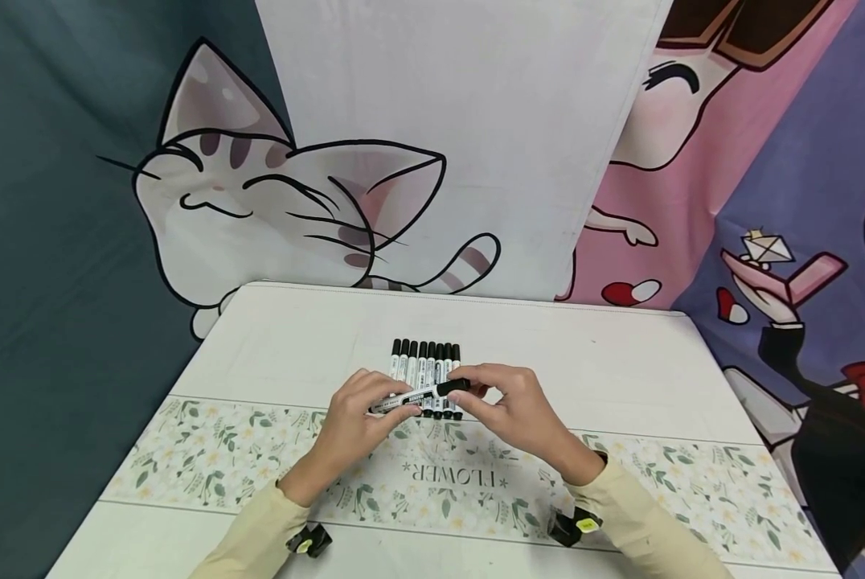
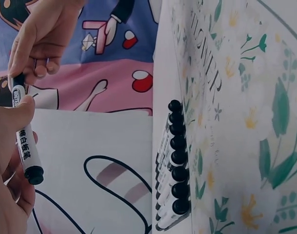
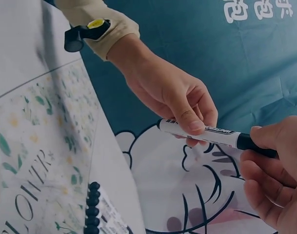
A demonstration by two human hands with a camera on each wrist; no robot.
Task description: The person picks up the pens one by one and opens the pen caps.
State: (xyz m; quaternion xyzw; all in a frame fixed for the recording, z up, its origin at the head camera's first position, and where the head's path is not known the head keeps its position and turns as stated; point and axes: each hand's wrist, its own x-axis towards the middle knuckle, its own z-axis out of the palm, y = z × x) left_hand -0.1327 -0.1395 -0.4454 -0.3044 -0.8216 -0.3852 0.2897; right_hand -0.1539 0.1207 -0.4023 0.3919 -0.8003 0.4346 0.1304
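A white whiteboard marker (image 1: pixel 411 397) with a black cap is held above the table between both hands. My left hand (image 1: pixel 361 410) pinches its white barrel near the tail end, as the left wrist view also shows. With thumb and fingers, my right hand (image 1: pixel 508 402) grips the black cap (image 3: pixel 255 145) at the other end. The cap is on the barrel. Behind and below lies a row of several similar markers (image 1: pixel 422 362), side by side with their black caps pointing away from me. In the left wrist view the row's black round ends (image 2: pixel 179 157) face the camera.
The white table (image 1: pixel 309 330) carries a floral band (image 1: pixel 259 450) with the word FLOWER printed across it. Cartoon-printed cloths, one with a cat (image 1: pixel 259 201), hang behind the table. Both wrists wear straps with small black devices (image 1: pixel 565 527).
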